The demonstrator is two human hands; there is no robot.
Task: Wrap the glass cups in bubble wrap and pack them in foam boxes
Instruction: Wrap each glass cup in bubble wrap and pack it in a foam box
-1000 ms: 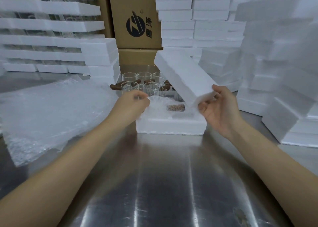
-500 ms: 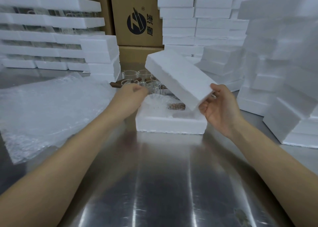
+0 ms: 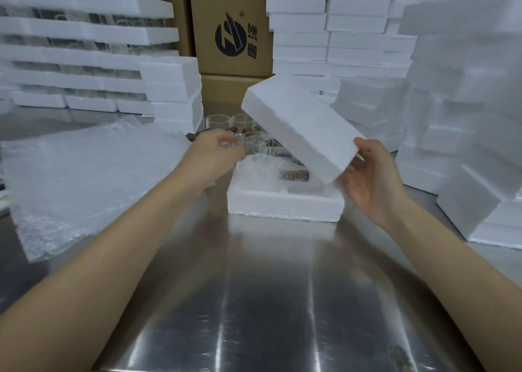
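steel table (image 3: pixel 268 287): right grip (image 3: pixel 370 179) clasps corner of tilted foam lid (image 3: pixel 299 126) over open box (image 3: pixel 282 205); left grip (image 3: pixel 211 154) unclear.

The left hand (image 3: pixel 217 152) lifted off the bubble wrap (image 3: pixel 262 168) in the foam box (image 3: pixel 282 208), rising toward the frame's centre. The right hand (image 3: pixel 370 182) tipped the foam lid (image 3: pixel 299 128) lower and leftward over the box

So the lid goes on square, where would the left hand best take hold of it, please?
Grip the lid at its raised far end, coming from the left, thumb on top, fingers beneath. The right hand holds only its low near corner, so it hangs tilted over the box.
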